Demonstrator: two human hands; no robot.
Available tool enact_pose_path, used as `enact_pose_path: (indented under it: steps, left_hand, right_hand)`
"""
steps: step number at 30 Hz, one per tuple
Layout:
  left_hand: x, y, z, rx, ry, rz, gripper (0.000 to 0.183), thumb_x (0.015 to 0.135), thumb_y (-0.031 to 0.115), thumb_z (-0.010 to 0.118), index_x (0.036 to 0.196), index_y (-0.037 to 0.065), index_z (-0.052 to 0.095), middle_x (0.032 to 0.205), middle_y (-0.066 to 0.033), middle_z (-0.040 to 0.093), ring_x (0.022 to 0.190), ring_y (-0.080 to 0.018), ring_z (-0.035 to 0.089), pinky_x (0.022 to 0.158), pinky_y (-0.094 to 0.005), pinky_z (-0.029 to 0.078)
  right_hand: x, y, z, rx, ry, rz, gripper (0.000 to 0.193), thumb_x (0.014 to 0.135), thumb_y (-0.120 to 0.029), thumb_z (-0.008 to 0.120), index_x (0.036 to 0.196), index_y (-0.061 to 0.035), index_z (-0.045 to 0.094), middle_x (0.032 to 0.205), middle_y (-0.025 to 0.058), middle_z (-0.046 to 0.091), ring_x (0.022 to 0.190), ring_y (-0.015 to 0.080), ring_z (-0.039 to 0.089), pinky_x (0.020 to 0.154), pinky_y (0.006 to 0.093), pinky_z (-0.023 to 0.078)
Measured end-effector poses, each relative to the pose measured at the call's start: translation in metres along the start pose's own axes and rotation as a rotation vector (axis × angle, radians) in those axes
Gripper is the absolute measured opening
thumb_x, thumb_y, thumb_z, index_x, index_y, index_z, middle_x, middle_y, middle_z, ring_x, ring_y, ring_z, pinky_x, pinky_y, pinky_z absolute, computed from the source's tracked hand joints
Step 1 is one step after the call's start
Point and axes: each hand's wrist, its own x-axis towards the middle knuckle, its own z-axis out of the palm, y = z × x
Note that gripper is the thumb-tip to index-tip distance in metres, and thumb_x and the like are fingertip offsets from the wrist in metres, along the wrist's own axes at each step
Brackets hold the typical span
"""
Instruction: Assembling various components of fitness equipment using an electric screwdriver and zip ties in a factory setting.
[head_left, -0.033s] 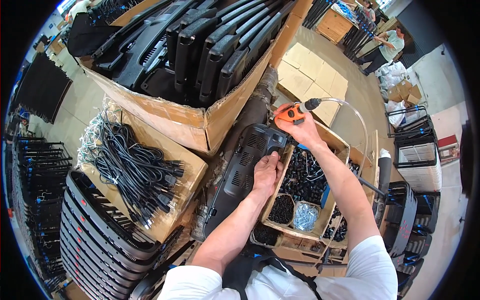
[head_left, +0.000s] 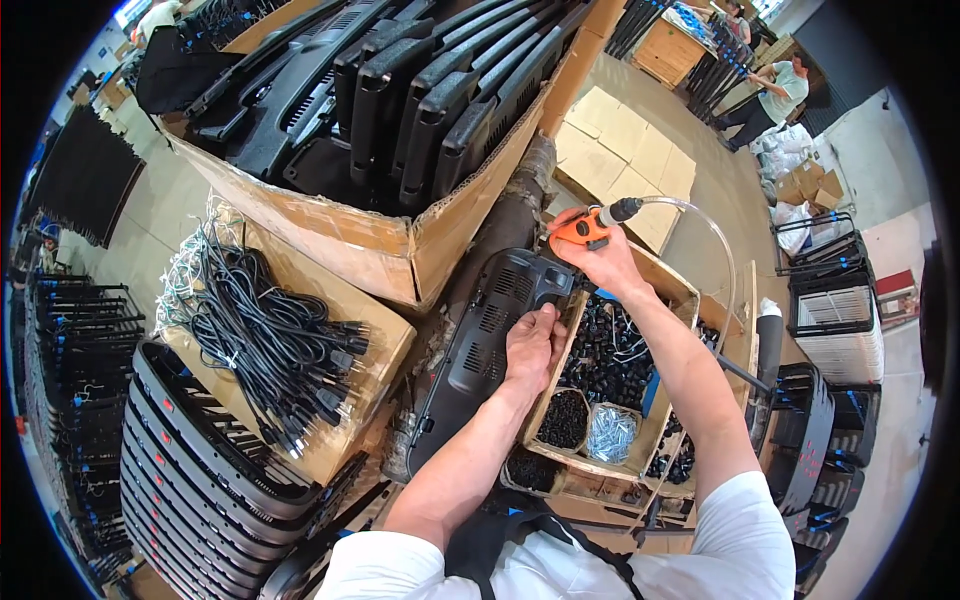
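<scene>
Stacked black frames: piled at eight o'clock from the panel [head_left: 200, 470], nested together.
Black cables: a tied bundle [head_left: 265, 330] at nine o'clock, on a cardboard box [head_left: 385, 345].
Large carton: at eleven o'clock [head_left: 340, 245], filled with black plastic parts [head_left: 430, 110].
Black panel: lies mid-view [head_left: 470, 370], vented face up; it is laid out, but whether any fastener sits in it cannot be made out.
Left hand: at three o'clock [head_left: 535, 345], fingers curled against the panel's edge; whether they pinch something cannot be told.
Orange tool: gripped in the right hand [head_left: 608, 262] at one o'clock [head_left: 578, 232], its working end hidden.
Wooden bin: at four o'clock [head_left: 683, 287], with black fittings [head_left: 600, 345] and silver screws [head_left: 612, 432] loose, unfitted; the right forearm crosses above.
Clear hose: arcs from the tool over the bin's far side [head_left: 728, 255].
</scene>
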Motion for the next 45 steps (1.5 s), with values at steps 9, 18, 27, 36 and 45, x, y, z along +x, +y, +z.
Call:
enact_pose_path:
  steps: [9,18,27,36,45]
  left_hand:
    - [0.000,0.008,-0.001,-0.218,0.070,-0.003,0.022,0.111,0.022,0.060,0.120,0.003,0.065,0.098,-0.0055,0.072,0.070,-0.0126,0.061,0.060,-0.0263,0.053]
    - [-0.003,0.018,0.005,-0.308,0.075,-0.104,0.025,0.110,0.032,0.061,0.104,0.008,0.065,0.080,0.0009,0.061,0.066,-0.0129,0.053,0.055,-0.0270,0.042]
    - [0.024,0.037,0.002,-0.613,0.129,-0.055,0.031,0.112,0.037,0.055,0.111,0.008,0.066,0.082,0.0005,0.061,0.068,-0.0135,0.055,0.058,-0.0260,0.048]
    - [0.026,0.047,-0.010,-0.774,0.037,-0.034,0.026,0.112,0.039,0.055,0.111,0.014,0.064,0.079,0.0035,0.060,0.069,-0.0113,0.054,0.057,-0.0244,0.046]
    - [0.018,0.060,-0.019,-0.679,-0.010,-0.069,0.025,0.112,0.039,0.054,0.108,0.016,0.063,0.078,0.0053,0.057,0.067,-0.0119,0.053,0.059,-0.0250,0.045]
  right_hand:
    - [-0.002,-0.012,0.000,-0.054,-0.022,0.060,0.032,0.083,-0.011,0.084,0.110,-0.0022,0.070,0.111,0.0064,0.075,0.105,0.0154,0.069,0.098,0.0323,0.054]
    - [-0.002,-0.006,0.007,-0.006,-0.027,0.031,0.041,0.085,-0.009,0.084,0.122,-0.0021,0.068,0.116,0.0094,0.075,0.109,0.0160,0.069,0.101,0.0322,0.054]
    - [-0.043,-0.048,0.005,0.259,-0.083,-0.072,0.058,0.085,-0.015,0.086,0.134,0.0023,0.059,0.123,0.0180,0.074,0.115,0.0224,0.070,0.103,0.0395,0.057]
    - [-0.049,-0.060,0.014,0.191,-0.145,-0.076,0.053,0.088,-0.013,0.082,0.134,0.0011,0.060,0.125,0.0177,0.074,0.118,0.0229,0.069,0.105,0.0406,0.056]
    - [-0.044,-0.063,0.025,0.181,-0.179,-0.073,0.056,0.087,-0.014,0.084,0.135,0.0020,0.059,0.125,0.0168,0.074,0.117,0.0225,0.069,0.106,0.0398,0.055]
